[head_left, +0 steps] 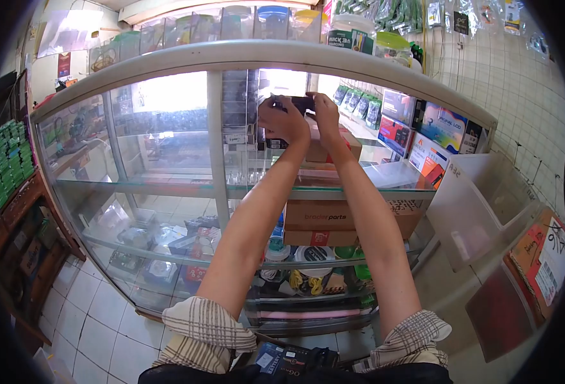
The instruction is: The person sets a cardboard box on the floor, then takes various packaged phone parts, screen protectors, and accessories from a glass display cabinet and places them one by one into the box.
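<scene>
Both my arms stretch forward into the upper part of a glass display case. My left hand (285, 121) and my right hand (325, 118) are closed on the two sides of a small dark flat object (303, 104). Its kind is too small and shaded to make out. Beneath my hands is a brown cardboard box (348, 148) on the upper glass shelf (385, 182). To the left of my left hand rises a stack of dark boxes (235, 105).
The case's pale top rail (231, 59) runs above my hands. Below sits a printed brown carton (317, 216), over jars and coiled yellow cables (306, 281). Colourful boxes (442, 128) stand at the right, near a translucent plastic bin (471, 211). Battery packs (282, 360) lie near my body.
</scene>
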{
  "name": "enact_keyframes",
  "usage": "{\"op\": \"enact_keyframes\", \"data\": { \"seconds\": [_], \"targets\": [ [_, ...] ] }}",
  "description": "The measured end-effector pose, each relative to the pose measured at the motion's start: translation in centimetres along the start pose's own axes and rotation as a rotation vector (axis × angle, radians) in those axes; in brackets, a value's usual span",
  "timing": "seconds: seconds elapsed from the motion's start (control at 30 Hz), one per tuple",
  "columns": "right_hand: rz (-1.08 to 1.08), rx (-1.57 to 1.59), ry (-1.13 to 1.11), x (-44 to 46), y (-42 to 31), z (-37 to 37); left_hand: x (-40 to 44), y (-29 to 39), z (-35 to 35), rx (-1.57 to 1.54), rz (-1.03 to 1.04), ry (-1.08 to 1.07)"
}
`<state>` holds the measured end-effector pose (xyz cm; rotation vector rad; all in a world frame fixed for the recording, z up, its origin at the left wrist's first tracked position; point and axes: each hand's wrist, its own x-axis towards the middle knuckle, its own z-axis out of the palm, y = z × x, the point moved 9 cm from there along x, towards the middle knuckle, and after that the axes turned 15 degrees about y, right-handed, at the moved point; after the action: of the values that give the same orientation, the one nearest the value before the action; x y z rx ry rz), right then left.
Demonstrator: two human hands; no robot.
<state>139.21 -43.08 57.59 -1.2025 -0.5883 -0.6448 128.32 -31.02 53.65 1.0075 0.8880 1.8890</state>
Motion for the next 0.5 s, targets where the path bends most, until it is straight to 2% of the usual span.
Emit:
{"op": "enact_keyframes", "data": {
  "seconds": [0.03, 0.1, 0.17, 0.3, 0.37, 0.43, 0.5],
  "targets": [
    [0.276, 0.209, 0.035, -0.5, 1.1, -0.3, -0.1, 0.6, -0.2, -0.009, -0.025, -0.027],
    [0.276, 0.25, 0.08, -1.0, -0.1, -0.8, -0.6, 1.2, -0.6, -0.018, -0.05, -0.059],
    [0.28, 0.291, 0.124, -1.5, -0.8, -1.6, -1.2, 2.1, -0.5, -0.519, -0.106, -0.13],
    [0.328, 0.436, 0.121, -3.3, -2.8, -3.9, -2.2, 3.2, -2.5, -0.631, -0.161, -0.196],
    [0.32, 0.443, 0.189, -5.1, -4.2, -6.0, -3.7, 3.4, -3.7, -0.785, -0.37, -0.354],
    [0.325, 0.408, 0.204, -7.6, -5.9, -7.9, -4.9, 3.5, -6.2, -0.841, -0.376, -0.398],
    [0.243, 0.435, 0.217, -9.4, -7.3, -9.9, -6.4, 3.5, -7.8, -0.928, -0.406, -0.504]
  ]
}}
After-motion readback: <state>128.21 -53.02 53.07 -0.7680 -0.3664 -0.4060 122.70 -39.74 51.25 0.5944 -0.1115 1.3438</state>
